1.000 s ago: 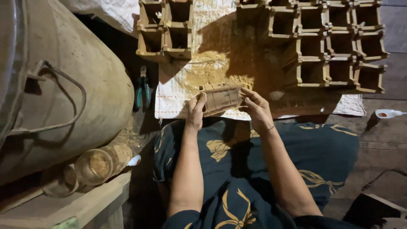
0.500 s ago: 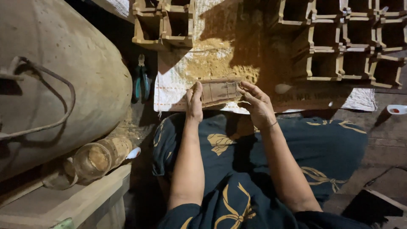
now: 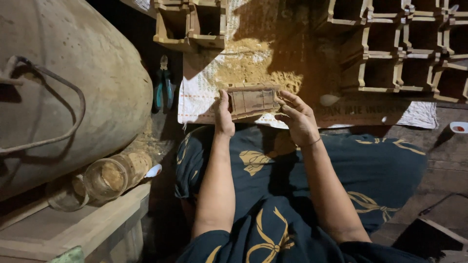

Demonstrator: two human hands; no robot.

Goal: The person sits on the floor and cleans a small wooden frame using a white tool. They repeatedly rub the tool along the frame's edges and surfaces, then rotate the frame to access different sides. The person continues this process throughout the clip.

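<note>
I hold a small wooden box frame point(image 3: 251, 100) between both hands, above the edge of a white woven sack point(image 3: 200, 97) spread on the floor. My left hand point(image 3: 223, 117) grips its left end, thumb up along the side. My right hand point(image 3: 297, 117) holds the right end with the fingers spread over the wood. Just beyond the frame lies a heap of sawdust point(image 3: 253, 73). My lap, in dark cloth with gold patterns, fills the lower middle.
Rows of square wooden frames point(image 3: 404, 53) stand at the back right, two more frames point(image 3: 192, 24) at the back left. Teal-handled pliers point(image 3: 163, 90) lie left of the sack. A large drum point(image 3: 63, 83), a glass jar point(image 3: 114, 175) and a wooden crate point(image 3: 73, 224) fill the left side.
The view has shifted slightly, so the hands and frame sit a little lower. My right fingers have spread further over the frame's right end. Both hands still hold it.
</note>
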